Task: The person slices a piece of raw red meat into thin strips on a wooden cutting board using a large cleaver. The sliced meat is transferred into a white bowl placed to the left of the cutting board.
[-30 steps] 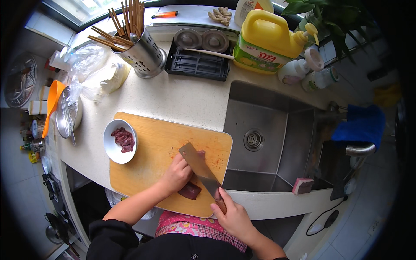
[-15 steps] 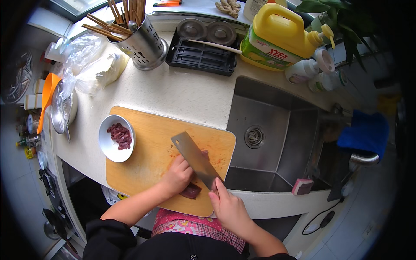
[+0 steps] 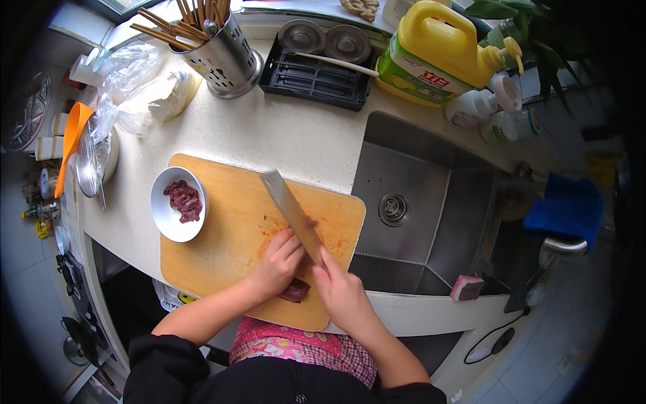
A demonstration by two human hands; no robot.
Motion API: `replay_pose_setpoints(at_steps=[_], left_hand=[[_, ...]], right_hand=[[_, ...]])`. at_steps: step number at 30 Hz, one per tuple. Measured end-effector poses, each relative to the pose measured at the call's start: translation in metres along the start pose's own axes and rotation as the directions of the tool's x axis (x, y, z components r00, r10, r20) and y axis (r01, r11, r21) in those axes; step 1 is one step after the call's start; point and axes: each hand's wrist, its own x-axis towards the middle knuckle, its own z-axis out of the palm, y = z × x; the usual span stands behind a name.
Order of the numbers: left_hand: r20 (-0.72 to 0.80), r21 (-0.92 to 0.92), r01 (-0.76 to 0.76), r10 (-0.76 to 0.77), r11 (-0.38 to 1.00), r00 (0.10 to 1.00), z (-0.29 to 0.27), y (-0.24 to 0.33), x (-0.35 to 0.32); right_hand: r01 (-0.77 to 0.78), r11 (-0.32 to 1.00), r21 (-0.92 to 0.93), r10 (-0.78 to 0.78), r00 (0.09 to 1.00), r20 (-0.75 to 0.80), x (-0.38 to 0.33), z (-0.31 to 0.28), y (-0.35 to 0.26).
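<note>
My right hand (image 3: 344,296) is wrapped round the handle of a broad steel cleaver (image 3: 289,212), whose blade slants away to the upper left over a wooden cutting board (image 3: 222,269). Close against the blade's left side, my left hand (image 3: 277,264) presses curled fingers down on a piece of dark red meat (image 3: 296,291). One end of that meat sticks out below the hand; the rest is hidden. Reddish bits lie on the board to the right of the blade. On the board's left part stands a white bowl (image 3: 165,225) holding sliced dark red meat (image 3: 184,200).
Right of the board is a steel sink (image 3: 404,175), with a pink sponge (image 3: 466,288) on its near edge. Along the back stand a chopstick holder (image 3: 225,60), a black rack (image 3: 313,84) and a yellow detergent jug (image 3: 431,54). Plastic bags (image 3: 155,101) lie at the left.
The cleaver has swung more upright and moved a little up and left with my right hand. My left hand stays on the meat. The whole view has shifted slightly.
</note>
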Motion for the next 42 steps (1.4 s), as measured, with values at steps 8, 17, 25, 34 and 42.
replay_pose_setpoints(at_steps=[8,17,25,34,42], left_hand=[[-0.055,0.040,-0.012,0.014,0.999,0.998,0.000,-0.003,-0.004],[0.006,0.000,-0.008,0.008,1.000,1.000,-0.002,-0.004,-0.009],[-0.021,-0.058,-0.007,0.005,0.998,1.000,-0.005,0.001,0.002],[-0.018,0.073,-0.014,0.015,0.997,1.000,-0.004,-0.004,-0.001],[-0.015,0.091,0.018,-0.016,0.996,1.000,-0.004,-0.006,-0.005]], right_hand=[[0.033,0.993,0.110,-0.018,0.991,-0.135,-0.031,-0.014,0.022],[0.044,0.995,-0.094,-0.047,0.998,-0.028,-0.060,-0.018,0.016],[0.073,0.966,-0.247,-0.087,0.995,-0.044,-0.014,-0.001,-0.001],[0.078,0.996,-0.045,-0.080,0.995,-0.051,-0.033,-0.005,0.015],[-0.025,1.000,-0.006,0.025,1.000,0.003,-0.006,-0.001,0.005]])
